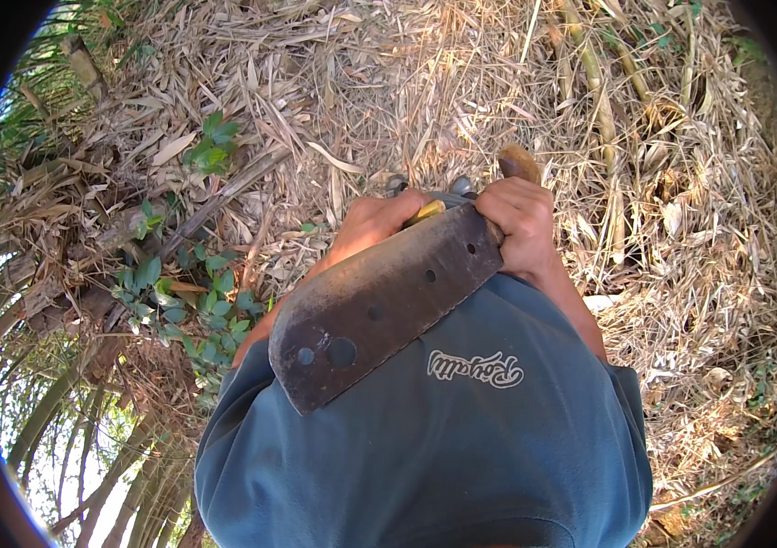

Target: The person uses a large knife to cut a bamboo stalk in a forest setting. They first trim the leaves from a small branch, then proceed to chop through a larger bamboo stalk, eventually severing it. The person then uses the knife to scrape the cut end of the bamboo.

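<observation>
A broad cleaver (379, 310) with a dark, worn blade and several round holes lies slantwise in front of my blue shirt. Its blade points down to the left. My right hand (523, 222) is wrapped round its handle, and the brown handle end (518, 163) sticks out beyond my fist. Close by, at the blade's far edge, my left hand (375, 222) is closed. A small yellow piece (427, 212) shows beside its fingers; the rest of it is hidden, so its kind is unclear. The blade covers part of my left forearm.
Dry fallen leaves (361, 91) cover the ground. Green leafy plants (210, 301) grow at the left, near a fallen stick (224, 196). Long bamboo-like stalks (603, 119) lie at the far right, and more stems (51, 411) stand at the lower left.
</observation>
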### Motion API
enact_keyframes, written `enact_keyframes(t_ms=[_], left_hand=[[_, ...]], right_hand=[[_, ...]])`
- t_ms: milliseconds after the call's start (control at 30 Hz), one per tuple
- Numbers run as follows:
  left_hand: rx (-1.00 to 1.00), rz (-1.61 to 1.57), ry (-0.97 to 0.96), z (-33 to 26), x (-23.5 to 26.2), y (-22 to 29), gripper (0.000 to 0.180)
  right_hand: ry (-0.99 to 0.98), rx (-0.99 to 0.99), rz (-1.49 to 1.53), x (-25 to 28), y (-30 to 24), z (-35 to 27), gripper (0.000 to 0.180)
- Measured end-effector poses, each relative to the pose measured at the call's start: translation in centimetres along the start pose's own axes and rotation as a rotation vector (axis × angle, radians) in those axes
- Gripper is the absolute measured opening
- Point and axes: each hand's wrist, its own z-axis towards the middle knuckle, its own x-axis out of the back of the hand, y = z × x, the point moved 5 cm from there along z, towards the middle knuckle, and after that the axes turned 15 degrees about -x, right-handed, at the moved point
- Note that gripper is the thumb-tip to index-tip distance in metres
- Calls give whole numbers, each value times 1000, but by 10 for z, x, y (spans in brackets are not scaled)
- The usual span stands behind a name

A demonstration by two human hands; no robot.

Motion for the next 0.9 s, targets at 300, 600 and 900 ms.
enact_keyframes(t_ms=[300, 600, 900], left_hand=[[244, -87, -172, -11, -1, -10, 29], [-77, 34, -157, 3, 11, 15, 22], [138, 10, 8, -21, 3, -14, 15]], right_hand=[[-3, -27, -3, -5, 1, 0, 23], [-12, -399, -98, -16, 49, -10, 18], [-35, -994, -50, -2, 82, -25, 23]])
